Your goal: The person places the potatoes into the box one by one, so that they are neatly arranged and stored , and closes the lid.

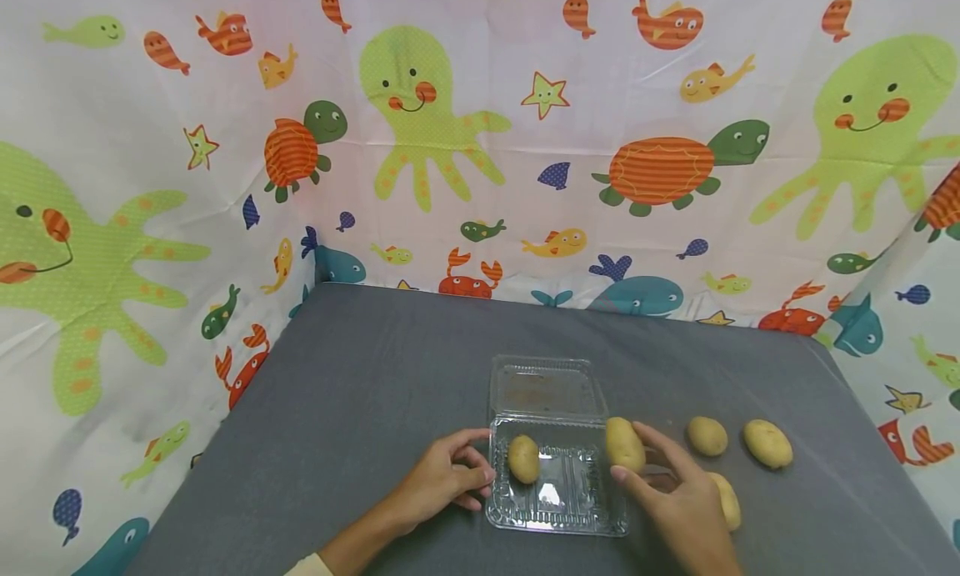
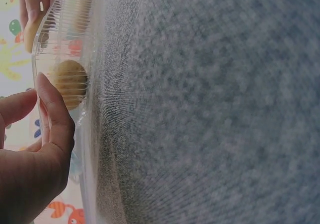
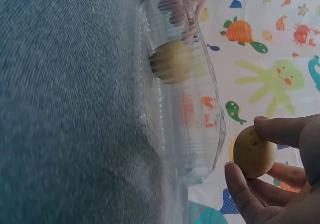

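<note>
Fingers of the left hand [image 1: 442, 480] pinch the left rim of a clear, rectangular plastic container [image 1: 581, 513], its hinged lid [image 1: 547, 393] laid open behind. Inside, toward the left, lies an oval yellow-brown potato [image 1: 523, 459]. Right-hand fingers [image 1: 667, 451] hold an oblong pale-yellow potato [image 1: 623, 444] above the right rim. Beyond, on the grey cloth-covered counter [image 1: 375, 376], sit a rounded tan potato [image 1: 707, 436], a partly hidden yellow potato [image 1: 729, 503] and an egg-shaped light-yellow potato [image 1: 768, 444].
</note>
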### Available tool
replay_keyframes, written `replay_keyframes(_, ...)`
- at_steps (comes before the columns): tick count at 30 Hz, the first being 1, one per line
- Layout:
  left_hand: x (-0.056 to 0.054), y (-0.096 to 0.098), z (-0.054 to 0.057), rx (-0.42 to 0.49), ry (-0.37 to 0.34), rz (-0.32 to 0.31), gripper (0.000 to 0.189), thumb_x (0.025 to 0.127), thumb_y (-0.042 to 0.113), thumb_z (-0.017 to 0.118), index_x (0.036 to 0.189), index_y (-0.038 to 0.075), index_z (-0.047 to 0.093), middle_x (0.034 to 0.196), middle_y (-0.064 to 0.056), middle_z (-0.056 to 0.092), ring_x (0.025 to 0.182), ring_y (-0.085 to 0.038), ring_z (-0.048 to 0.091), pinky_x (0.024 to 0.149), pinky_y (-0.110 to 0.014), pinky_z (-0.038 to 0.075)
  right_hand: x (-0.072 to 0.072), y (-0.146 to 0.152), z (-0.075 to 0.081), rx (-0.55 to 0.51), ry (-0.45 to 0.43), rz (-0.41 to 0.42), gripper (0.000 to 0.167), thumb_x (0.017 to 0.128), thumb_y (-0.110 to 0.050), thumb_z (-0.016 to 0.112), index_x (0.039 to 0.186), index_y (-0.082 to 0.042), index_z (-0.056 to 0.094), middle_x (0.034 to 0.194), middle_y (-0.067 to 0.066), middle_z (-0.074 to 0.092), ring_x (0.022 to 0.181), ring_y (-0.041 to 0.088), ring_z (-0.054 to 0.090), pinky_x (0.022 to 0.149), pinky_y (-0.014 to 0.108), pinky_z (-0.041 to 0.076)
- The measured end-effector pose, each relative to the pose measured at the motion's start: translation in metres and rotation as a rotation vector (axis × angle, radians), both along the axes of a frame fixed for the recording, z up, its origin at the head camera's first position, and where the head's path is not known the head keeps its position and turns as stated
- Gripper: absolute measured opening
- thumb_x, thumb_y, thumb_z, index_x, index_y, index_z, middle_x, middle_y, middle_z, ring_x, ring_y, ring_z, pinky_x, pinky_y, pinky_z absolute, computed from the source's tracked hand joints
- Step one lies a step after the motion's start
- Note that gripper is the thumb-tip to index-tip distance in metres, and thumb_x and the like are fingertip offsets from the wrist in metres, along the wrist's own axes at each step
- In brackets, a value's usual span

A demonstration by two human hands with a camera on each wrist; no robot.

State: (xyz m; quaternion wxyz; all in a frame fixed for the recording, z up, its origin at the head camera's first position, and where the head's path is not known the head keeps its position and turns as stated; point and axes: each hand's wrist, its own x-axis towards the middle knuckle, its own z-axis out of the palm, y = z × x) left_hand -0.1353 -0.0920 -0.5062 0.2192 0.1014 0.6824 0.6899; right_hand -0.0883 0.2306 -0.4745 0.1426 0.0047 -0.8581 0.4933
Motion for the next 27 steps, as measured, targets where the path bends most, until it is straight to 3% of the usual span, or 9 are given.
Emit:
replay_keyframes(13, 0.0, 0.0, 0.0, -0.007, -0.002, 0.0, 0.065, 0.098, 0.006, 0.072, 0.156, -0.002, 0.044, 0.101, -0.011, 0.068, 0.084, -0.02, 0.074, 0.066, -0.03, 0.066, -0.002, -0.022, -0.001, 0.038, -0.029, 0.048, 0.063, 0.086, -0.016, 0.09, 0.143, -0.011, 0.064, 0.116, 0.009, 0.076, 0.096, 0.003, 0.069, 0.077, 0.024, 0.064)
replay_keyframes(27, -0.001, -0.001, -0.001, -0.014, -0.005, -0.004, 0.064, 0.098, 0.007, 0.073, 0.155, -0.002, 0.046, 0.103, -0.012, 0.068, 0.086, -0.021, 0.074, 0.067, -0.031, 0.066, -0.003, -0.039, -0.008, 0.038, 0.064, 0.109, 0.064, 0.079, -0.009, 0.093, 0.138, -0.012, 0.068, 0.117, 0.008, 0.076, 0.098, 0.007, 0.07, 0.076, 0.028, 0.065)
